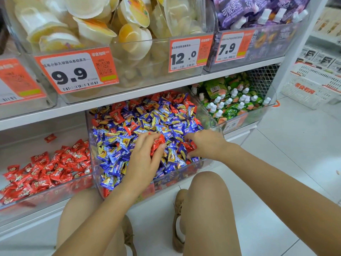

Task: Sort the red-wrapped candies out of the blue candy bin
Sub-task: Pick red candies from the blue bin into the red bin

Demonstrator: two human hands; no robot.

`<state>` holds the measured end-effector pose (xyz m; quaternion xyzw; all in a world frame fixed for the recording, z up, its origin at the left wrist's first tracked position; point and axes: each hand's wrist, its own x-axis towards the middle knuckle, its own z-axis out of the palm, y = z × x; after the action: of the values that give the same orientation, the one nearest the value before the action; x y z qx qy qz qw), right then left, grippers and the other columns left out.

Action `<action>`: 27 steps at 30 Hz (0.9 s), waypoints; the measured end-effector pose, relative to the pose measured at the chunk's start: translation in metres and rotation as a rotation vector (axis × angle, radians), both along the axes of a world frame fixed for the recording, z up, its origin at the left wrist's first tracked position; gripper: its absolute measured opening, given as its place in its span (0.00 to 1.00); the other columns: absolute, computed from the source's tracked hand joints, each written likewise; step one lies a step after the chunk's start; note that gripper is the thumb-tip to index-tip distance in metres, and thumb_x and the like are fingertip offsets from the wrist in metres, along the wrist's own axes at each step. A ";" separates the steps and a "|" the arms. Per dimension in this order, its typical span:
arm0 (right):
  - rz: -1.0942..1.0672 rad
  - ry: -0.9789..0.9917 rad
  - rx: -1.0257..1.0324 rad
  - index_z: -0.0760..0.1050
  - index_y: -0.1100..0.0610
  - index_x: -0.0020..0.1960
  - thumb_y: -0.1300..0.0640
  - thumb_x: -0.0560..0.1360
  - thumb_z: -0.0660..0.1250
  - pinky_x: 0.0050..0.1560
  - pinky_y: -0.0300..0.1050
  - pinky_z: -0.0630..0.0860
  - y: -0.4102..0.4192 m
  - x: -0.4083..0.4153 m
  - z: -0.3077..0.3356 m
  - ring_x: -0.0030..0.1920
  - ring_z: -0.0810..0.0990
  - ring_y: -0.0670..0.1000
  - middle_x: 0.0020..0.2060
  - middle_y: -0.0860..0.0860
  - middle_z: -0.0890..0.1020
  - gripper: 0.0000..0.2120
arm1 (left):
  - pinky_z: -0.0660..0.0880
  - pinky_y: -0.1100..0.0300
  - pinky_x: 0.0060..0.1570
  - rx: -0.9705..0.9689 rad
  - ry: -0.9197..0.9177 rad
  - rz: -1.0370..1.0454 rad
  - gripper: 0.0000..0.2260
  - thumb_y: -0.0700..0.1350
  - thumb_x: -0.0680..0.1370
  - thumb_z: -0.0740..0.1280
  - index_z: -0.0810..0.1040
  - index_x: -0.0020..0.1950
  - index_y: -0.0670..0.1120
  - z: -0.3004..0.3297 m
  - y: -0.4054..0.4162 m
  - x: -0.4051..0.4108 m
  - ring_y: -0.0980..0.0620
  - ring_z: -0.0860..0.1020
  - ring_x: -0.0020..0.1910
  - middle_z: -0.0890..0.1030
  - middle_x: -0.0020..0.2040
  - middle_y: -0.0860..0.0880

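Observation:
A clear bin (184, 179) on the lower shelf is full of blue-wrapped candies (140, 122), with red-wrapped candies (118, 114) scattered among them, mostly toward the back. My left hand (145, 156) hovers over the bin's front and grips several red candies (157, 143) in curled fingers. My right hand (204, 145) is down among the candies at the right front, its fingers curled round red candies (190, 145). To the left, a second clear bin (46, 195) holds only red candies (49, 169).
One stray red candy (50, 138) lies at the back of the left bin. A bin of green drink pouches (232, 104) stands to the right. Jelly cups (110, 34) and purple pouches (258, 12) fill the shelf above. My knees are on the white floor below.

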<state>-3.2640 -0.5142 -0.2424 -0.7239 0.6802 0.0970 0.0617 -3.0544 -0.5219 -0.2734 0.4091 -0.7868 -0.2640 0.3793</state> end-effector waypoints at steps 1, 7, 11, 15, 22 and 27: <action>0.011 0.042 -0.003 0.70 0.53 0.64 0.42 0.72 0.69 0.36 0.43 0.65 0.000 -0.001 0.000 0.52 0.78 0.55 0.50 0.53 0.80 0.25 | 0.60 0.81 0.54 0.006 0.004 0.004 0.14 0.48 0.81 0.61 0.75 0.63 0.43 0.000 0.000 0.000 0.63 0.67 0.54 0.70 0.58 0.53; -0.017 0.169 0.000 0.69 0.55 0.64 0.45 0.77 0.65 0.39 0.48 0.70 0.003 -0.010 -0.001 0.52 0.78 0.57 0.50 0.56 0.79 0.21 | 0.60 0.82 0.52 0.005 0.005 0.006 0.14 0.45 0.80 0.62 0.75 0.64 0.43 0.001 0.001 -0.001 0.66 0.66 0.52 0.70 0.58 0.53; -0.022 0.100 -0.012 0.70 0.56 0.62 0.47 0.77 0.64 0.39 0.46 0.68 0.003 -0.007 -0.010 0.52 0.79 0.58 0.49 0.57 0.80 0.18 | 0.59 0.82 0.52 0.008 0.009 0.006 0.14 0.47 0.80 0.62 0.75 0.63 0.43 0.000 -0.001 -0.001 0.65 0.67 0.52 0.70 0.58 0.52; -0.169 -0.277 -0.064 0.75 0.55 0.61 0.52 0.75 0.66 0.41 0.44 0.70 0.001 -0.014 -0.008 0.50 0.79 0.56 0.48 0.54 0.81 0.16 | 0.60 0.81 0.52 0.024 0.019 0.008 0.15 0.48 0.80 0.61 0.75 0.63 0.44 0.000 -0.001 -0.001 0.64 0.67 0.52 0.71 0.58 0.52; -0.178 -0.279 -0.013 0.78 0.61 0.53 0.48 0.75 0.66 0.37 0.45 0.68 -0.007 0.004 -0.012 0.41 0.77 0.55 0.39 0.57 0.80 0.16 | 0.61 0.81 0.51 0.032 0.007 0.001 0.15 0.49 0.80 0.61 0.74 0.64 0.45 -0.001 -0.001 -0.001 0.69 0.68 0.52 0.70 0.58 0.53; -0.087 -0.140 0.019 0.72 0.60 0.58 0.47 0.78 0.63 0.42 0.46 0.69 -0.008 0.009 -0.017 0.50 0.78 0.58 0.48 0.57 0.80 0.18 | 0.60 0.82 0.52 0.025 0.000 -0.002 0.15 0.49 0.80 0.61 0.75 0.64 0.45 -0.002 -0.002 -0.001 0.67 0.67 0.52 0.70 0.58 0.54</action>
<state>-3.2546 -0.5218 -0.2594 -0.6981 0.7042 0.0498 0.1200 -3.0557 -0.5239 -0.2750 0.4130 -0.7839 -0.2741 0.3739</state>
